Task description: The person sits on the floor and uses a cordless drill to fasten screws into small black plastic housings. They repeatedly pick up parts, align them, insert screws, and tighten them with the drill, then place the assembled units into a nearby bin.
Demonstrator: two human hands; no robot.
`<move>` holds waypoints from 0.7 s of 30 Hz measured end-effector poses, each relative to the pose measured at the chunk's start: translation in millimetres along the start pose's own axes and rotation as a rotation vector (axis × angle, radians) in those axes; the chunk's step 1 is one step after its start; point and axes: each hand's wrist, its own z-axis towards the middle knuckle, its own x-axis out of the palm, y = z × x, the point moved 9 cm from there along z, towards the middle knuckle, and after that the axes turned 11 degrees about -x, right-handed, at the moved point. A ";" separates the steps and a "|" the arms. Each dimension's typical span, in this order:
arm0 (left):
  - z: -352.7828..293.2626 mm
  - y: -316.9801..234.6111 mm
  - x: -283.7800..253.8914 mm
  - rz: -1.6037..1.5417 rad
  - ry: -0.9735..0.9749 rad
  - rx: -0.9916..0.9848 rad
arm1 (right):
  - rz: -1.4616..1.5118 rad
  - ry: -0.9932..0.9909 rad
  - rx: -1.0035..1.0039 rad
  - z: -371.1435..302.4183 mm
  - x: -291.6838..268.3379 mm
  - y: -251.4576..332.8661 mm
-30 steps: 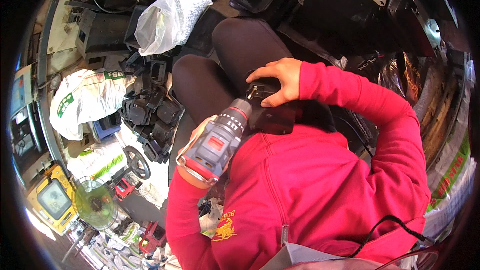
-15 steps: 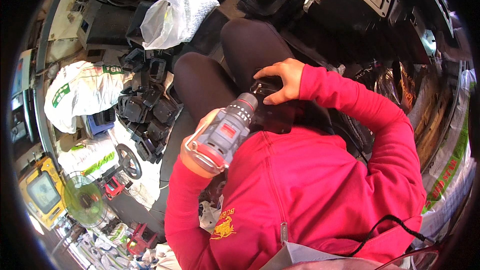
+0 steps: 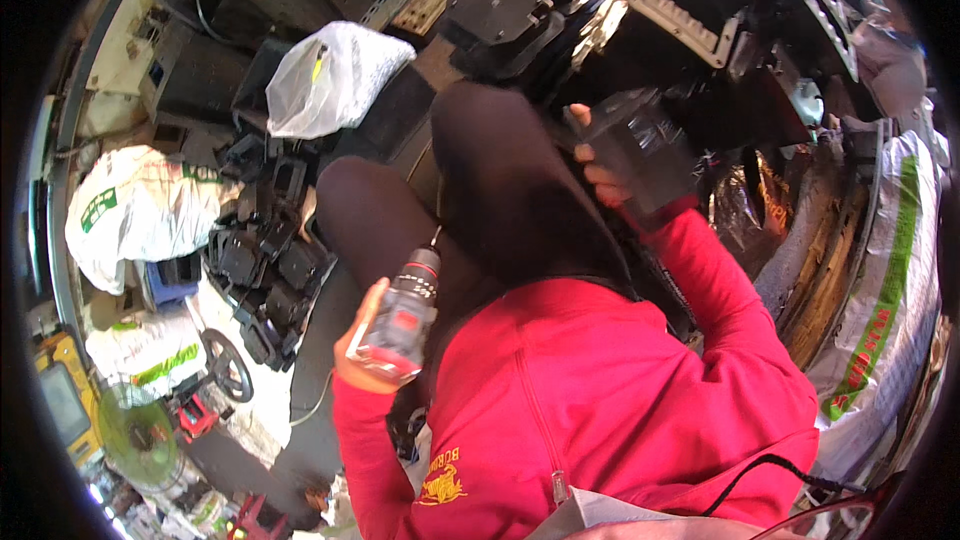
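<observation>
My left hand (image 3: pixel 358 365) is wrapped round a grey and black cordless drill (image 3: pixel 400 325) beside my thigh. The drill's thin bit points away from me, above my lap. Out to the right, my right hand (image 3: pixel 603 180) grips a black box-like part (image 3: pixel 645 145). Only the fingertips show along the part's left edge; the part hides the palm. It is held above the side of my right leg, close to several black housings.
A pile of small black parts (image 3: pixel 265 260) lies to the left. A white plastic bag (image 3: pixel 335 80) sits beyond my knees. More black housings (image 3: pixel 495 10) are stacked at the far side. A fan (image 3: pixel 140 435) stands at lower left, and a white sack (image 3: pixel 870 310) lies at right.
My right hand has moved from my lap out to the right and away, carrying the black part. The drill in my left hand has come away from the part and shifted left.
</observation>
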 end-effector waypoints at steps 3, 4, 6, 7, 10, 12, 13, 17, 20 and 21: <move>20.1 8.1 30.7 1.004 -0.155 0.308 | 0.701 0.066 0.283 -17.0 -8.9 -42.7; 24.7 15.0 42.8 1.104 -0.154 0.366 | 0.830 -0.178 0.135 -22.9 -35.0 -45.5; 26.6 18.8 47.8 1.108 -0.186 0.448 | 0.811 -0.124 0.225 -28.7 -41.0 -66.4; 28.1 18.6 45.9 1.049 -0.203 0.463 | 0.756 -0.125 0.219 -31.8 -43.1 -73.1; 31.0 22.8 37.3 0.982 -0.212 0.414 | 0.749 0.009 0.432 -30.3 -26.4 -103.3; 32.8 21.8 39.2 1.029 -0.186 0.431 | 0.685 -0.054 0.290 -22.1 -27.7 -102.0; 32.5 18.5 40.5 1.016 -0.176 0.469 | 0.703 -0.144 0.212 -18.9 -32.4 -100.0; 39.8 18.0 38.1 0.971 -0.167 0.401 | 0.550 -0.303 0.154 -22.8 -39.3 -97.5; 40.6 16.5 39.5 0.997 -0.160 0.389 | 0.564 -0.330 0.186 -22.5 -40.5 -101.5; 40.7 15.9 39.7 1.002 -0.163 0.383 | 0.647 -0.279 0.206 -19.5 -35.5 -103.6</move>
